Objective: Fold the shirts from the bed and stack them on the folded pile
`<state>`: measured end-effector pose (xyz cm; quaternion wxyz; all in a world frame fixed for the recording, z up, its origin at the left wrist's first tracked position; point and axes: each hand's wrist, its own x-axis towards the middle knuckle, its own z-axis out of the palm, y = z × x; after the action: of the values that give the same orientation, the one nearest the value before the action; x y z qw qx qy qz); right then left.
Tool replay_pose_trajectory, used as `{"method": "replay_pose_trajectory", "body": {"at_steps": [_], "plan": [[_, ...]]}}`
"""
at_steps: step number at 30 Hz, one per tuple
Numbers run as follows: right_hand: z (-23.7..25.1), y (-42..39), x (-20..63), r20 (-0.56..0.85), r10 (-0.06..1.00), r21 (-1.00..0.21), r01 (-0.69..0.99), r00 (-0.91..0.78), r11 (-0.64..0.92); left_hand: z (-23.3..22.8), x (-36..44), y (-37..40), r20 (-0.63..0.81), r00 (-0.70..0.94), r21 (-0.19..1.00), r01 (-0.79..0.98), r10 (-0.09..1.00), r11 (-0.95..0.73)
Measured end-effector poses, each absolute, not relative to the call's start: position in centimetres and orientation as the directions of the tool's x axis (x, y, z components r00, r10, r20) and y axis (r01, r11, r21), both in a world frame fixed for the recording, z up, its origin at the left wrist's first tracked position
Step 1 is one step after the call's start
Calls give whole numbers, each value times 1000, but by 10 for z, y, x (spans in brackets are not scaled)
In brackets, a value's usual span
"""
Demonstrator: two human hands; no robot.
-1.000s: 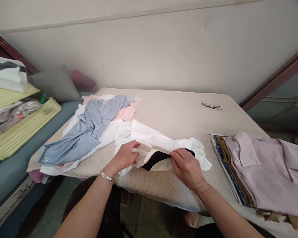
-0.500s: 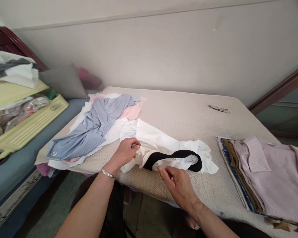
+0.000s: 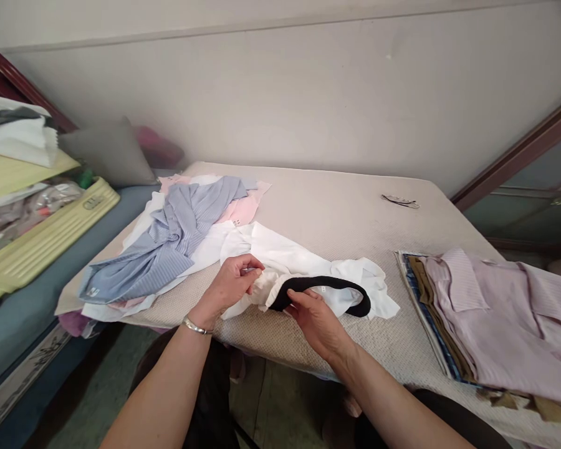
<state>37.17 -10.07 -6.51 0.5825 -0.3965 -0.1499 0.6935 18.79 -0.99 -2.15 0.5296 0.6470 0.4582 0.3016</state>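
Observation:
A crumpled white garment with a black band along its collar lies near the front edge of the beige padded table. My left hand, with a silver bracelet on the wrist, pinches a fold of the white cloth at its left end. My right hand lies just below the black band, fingertips touching its left end, fingers slightly curled.
A heap of blue-striped, pink and white clothes lies at the table's left. Folded clothes topped by a lilac shirt are stacked at the right. A small clip rests far back. A yellow-green case and a grey cushion lie left.
My right hand let go of the black band's right part, drew back toward me, then moved left to the band's left end. The band now lies spread in an arc. My left hand kept its pinch.

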Motion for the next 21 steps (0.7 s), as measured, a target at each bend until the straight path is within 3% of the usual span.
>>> {"method": "replay_pose_trajectory", "body": {"at_steps": [4, 9, 14, 21], "plan": [[-52, -101, 376, -265, 961, -642, -729, -81, -238, -22, 189, -12, -21, 315, 936, 339, 949, -91], [-52, -99, 381, -260, 962, -605, -763, -80, -227, -18, 190, -22, 274, 351, 842, 362, 895, -400], [-55, -96, 382, -272, 959, -617, -752, -74, -233, -18, 196, -33, 278, 533, 807, 322, 799, -495], [-57, -95, 385, -290, 956, -637, -735, -52, -233, -24, 203, -36, 335, 628, 660, 375, 702, -651]]}}
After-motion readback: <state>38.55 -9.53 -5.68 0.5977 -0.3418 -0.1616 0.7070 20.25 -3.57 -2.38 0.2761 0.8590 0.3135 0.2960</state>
